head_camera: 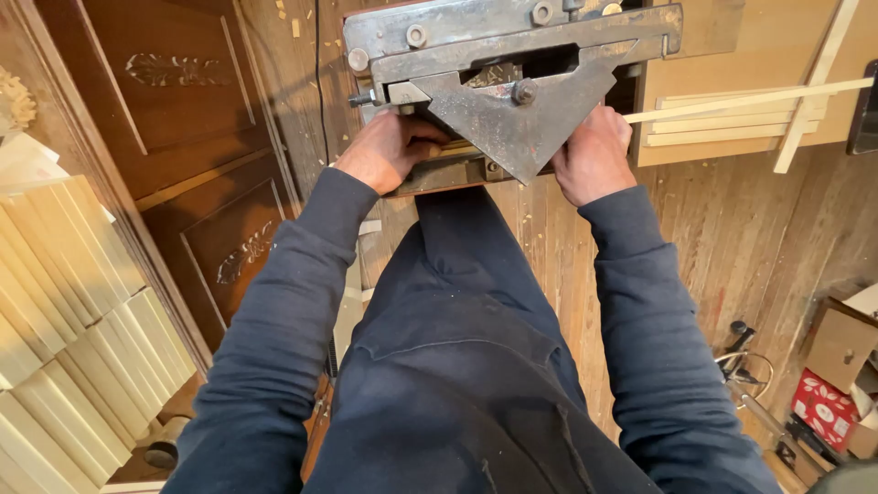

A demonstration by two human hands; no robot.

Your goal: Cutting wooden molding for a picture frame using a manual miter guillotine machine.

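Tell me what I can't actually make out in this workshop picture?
- Left hand, head view: its fingertips curl under the metal machine, so their grip is hidden.
- Right hand: its fingers are tucked behind the machine's triangular plate.
- Wooden strip: its inner end vanishes behind the machine.
- The machine's top is cut off by the upper edge.

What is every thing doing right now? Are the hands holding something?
Left hand: curled around a wood strip at the metal machine, fingers tucked under.
Right hand: closed on the wood strip, which sticks out sideways.
Wood blocks: stacked in rows.
Carved door: lying flat.
Cardboard box: open.
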